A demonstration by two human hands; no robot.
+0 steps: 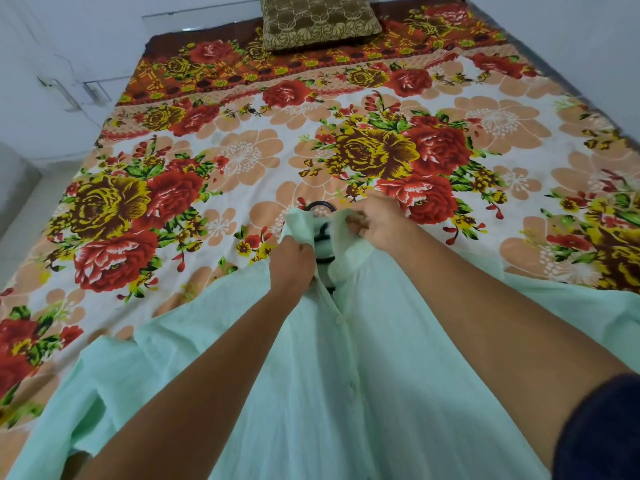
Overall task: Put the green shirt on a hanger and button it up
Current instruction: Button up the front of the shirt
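The pale green cotton shirt (346, 393) lies near, on the floral bedsheet (242, 161), over the black hanger (320, 205). Left hand (292, 263) and right hand (375, 223) pinch the collar; align both plackets before buttoning.

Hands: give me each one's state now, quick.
Left hand: grips the green shirt at the left neck edge.
Right hand: pinches the shirt's collar.

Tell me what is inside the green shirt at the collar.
A black hanger: its hook and neck show in the open collar of the green shirt. Its shoulders are covered by fabric.
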